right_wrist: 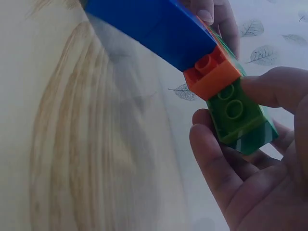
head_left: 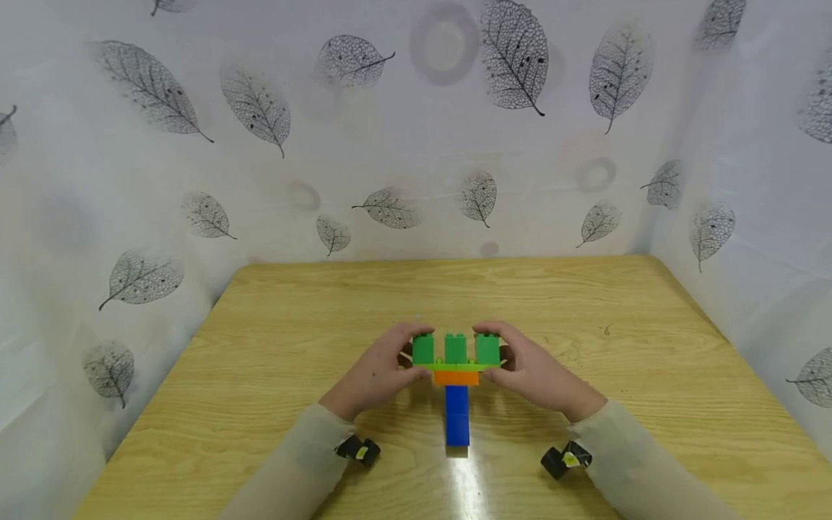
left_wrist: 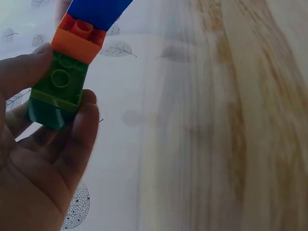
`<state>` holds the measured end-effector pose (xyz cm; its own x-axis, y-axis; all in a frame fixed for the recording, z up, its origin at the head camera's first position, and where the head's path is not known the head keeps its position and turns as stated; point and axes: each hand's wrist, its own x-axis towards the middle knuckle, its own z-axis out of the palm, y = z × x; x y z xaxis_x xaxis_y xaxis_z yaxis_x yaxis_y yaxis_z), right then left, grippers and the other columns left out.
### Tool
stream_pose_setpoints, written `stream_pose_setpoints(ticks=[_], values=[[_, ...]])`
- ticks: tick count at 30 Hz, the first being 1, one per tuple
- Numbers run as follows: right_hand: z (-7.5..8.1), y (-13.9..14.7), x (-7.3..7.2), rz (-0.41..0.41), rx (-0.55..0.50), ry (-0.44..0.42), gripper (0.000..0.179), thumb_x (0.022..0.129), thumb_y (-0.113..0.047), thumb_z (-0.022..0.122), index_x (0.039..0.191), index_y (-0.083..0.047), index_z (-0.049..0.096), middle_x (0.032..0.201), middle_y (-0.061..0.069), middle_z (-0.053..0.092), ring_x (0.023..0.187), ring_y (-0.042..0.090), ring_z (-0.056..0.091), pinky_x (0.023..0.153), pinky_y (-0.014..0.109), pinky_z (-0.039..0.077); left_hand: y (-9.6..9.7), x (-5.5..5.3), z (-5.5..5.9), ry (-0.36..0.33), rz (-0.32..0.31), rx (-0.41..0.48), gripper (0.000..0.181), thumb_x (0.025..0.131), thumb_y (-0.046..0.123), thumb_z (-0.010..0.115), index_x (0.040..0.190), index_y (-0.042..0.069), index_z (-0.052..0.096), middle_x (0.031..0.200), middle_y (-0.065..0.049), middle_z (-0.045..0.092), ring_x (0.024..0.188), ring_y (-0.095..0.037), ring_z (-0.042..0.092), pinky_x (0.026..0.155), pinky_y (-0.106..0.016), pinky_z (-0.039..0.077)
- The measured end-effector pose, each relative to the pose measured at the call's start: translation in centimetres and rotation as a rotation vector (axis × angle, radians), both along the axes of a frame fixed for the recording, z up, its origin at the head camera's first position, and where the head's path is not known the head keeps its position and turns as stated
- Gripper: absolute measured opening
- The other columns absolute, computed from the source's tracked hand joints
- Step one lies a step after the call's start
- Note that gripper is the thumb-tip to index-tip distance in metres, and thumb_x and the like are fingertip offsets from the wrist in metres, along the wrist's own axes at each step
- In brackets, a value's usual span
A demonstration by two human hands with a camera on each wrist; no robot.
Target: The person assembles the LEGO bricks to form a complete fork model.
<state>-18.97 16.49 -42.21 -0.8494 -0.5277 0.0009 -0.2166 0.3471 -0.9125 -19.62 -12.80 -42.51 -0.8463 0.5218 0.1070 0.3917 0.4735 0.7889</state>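
A toy building-block model (head_left: pixel 457 375) stands upright in the middle of the head view. Its blue column (head_left: pixel 457 415) carries an orange block (head_left: pixel 456 378), then a light green layer topped by three darker green blocks (head_left: pixel 456 349). My left hand (head_left: pixel 375 372) grips the left end, with the thumb at the light green underside in the left wrist view. At the right end, my right hand (head_left: pixel 538 370) holds the model the same way, fingers curled round a green block (right_wrist: pixel 252 137). Whether the column's foot touches the table cannot be told.
The wooden table (head_left: pixel 292 303) spreads under both arms. A white cloth with a leaf pattern (head_left: pixel 403 144) hangs behind the table and along both sides. Small black devices (head_left: pixel 565 459) sit at both wrists, over beige sleeves.
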Motion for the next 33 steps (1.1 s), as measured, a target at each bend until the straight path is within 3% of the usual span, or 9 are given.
stream_pose_setpoints(ticks=[5, 9, 13, 20, 28, 33], values=[[-0.9, 0.2, -0.2, -0.032, 0.09, -0.017, 0.064, 0.096, -0.02, 0.071, 0.152, -0.014, 0.04, 0.128, 0.007, 0.059, 0.101, 0.024, 0.063, 0.082, 0.039, 0.053, 0.2, -0.2, -0.3, -0.13, 0.023, -0.068, 0.062, 0.095, 0.018, 0.073, 0.151, 0.018, 0.045, 0.141, 0.002, 0.05, 0.111, -0.016, 0.059, 0.094, -0.036, 0.052], [-1.6, 0.5, -0.4, -0.032, 0.149, 0.008, 0.062, 0.096, -0.027, 0.072, 0.15, -0.016, 0.044, 0.129, 0.004, 0.059, 0.103, 0.021, 0.062, 0.084, 0.04, 0.052, 0.1, -0.3, -0.7, -0.165, 0.041, -0.158, 0.063, 0.096, 0.018, 0.072, 0.152, 0.023, 0.044, 0.146, 0.002, 0.049, 0.117, -0.016, 0.057, 0.098, -0.04, 0.049], [-2.3, 0.7, -0.5, 0.004, 0.139, 0.009, 0.061, 0.096, -0.03, 0.072, 0.149, -0.016, 0.045, 0.127, 0.003, 0.061, 0.109, 0.021, 0.062, 0.088, 0.04, 0.052, 0.2, -0.3, -1.0, -0.195, 0.049, -0.203, 0.063, 0.096, 0.022, 0.072, 0.153, 0.024, 0.044, 0.148, 0.001, 0.049, 0.124, -0.019, 0.054, 0.104, -0.044, 0.045], [-2.9, 1.0, -0.7, -0.005, 0.151, 0.022, 0.063, 0.094, -0.034, 0.074, 0.148, -0.015, 0.049, 0.135, 0.003, 0.059, 0.115, 0.019, 0.061, 0.097, 0.044, 0.048, 0.3, -0.3, -1.2, -0.189, 0.047, -0.25, 0.063, 0.095, 0.024, 0.073, 0.152, 0.023, 0.047, 0.154, -0.001, 0.045, 0.142, -0.024, 0.039, 0.115, -0.049, 0.032], [-3.1, 0.8, -0.6, -0.048, 0.232, 0.061, 0.06, 0.092, -0.034, 0.076, 0.146, -0.019, 0.054, 0.146, 0.001, 0.052, 0.133, 0.025, 0.048, 0.11, 0.054, 0.036, 0.4, -0.6, -1.6, -0.17, 0.02, -0.278, 0.064, 0.093, 0.024, 0.074, 0.151, 0.018, 0.048, 0.152, -0.003, 0.047, 0.141, -0.025, 0.04, 0.115, -0.049, 0.031], [-3.3, 0.8, -0.6, -0.03, 0.218, 0.057, 0.061, 0.092, -0.033, 0.076, 0.146, -0.017, 0.053, 0.147, 0.002, 0.052, 0.133, 0.026, 0.048, 0.11, 0.054, 0.036, 0.3, -0.6, -2.0, -0.172, 0.027, -0.286, 0.064, 0.093, 0.025, 0.074, 0.151, 0.019, 0.048, 0.152, -0.003, 0.047, 0.141, -0.026, 0.041, 0.115, -0.05, 0.031]])
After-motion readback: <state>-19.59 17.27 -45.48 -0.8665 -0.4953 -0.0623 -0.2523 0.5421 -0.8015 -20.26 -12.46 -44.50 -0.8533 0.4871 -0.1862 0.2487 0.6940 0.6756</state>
